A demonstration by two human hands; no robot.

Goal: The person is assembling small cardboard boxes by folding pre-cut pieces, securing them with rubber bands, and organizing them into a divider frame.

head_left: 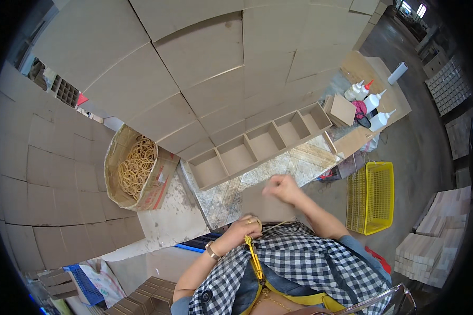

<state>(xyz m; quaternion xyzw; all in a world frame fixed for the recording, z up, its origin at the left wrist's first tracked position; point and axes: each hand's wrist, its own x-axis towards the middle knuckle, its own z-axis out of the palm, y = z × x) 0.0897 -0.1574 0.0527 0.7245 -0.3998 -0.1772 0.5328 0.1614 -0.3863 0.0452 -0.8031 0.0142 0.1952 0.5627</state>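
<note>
My left hand (245, 228) is closed in front of my checked apron. A tan rubber band (259, 224) loops at its fingertips, and a thin yellowish strand stretches from there to the right. A flat brown board (263, 205) lies at the table's near edge, just beyond my left hand. Over its right corner my right hand (283, 189) is raised with curled fingers, smeared by motion; whatever it may hold cannot be made out. Beyond both hands, a long brown divided box (251, 157) with several open compartments lies slantwise on the worn table (220, 202).
Stacked brown boxes (205, 47) wall the far side. At left stands a sack (160, 181) of rubber bands (136, 168). White squeeze bottles (379, 121) and small brown boards (341, 109) sit at far right. A yellow crate (379, 197) stands on the floor.
</note>
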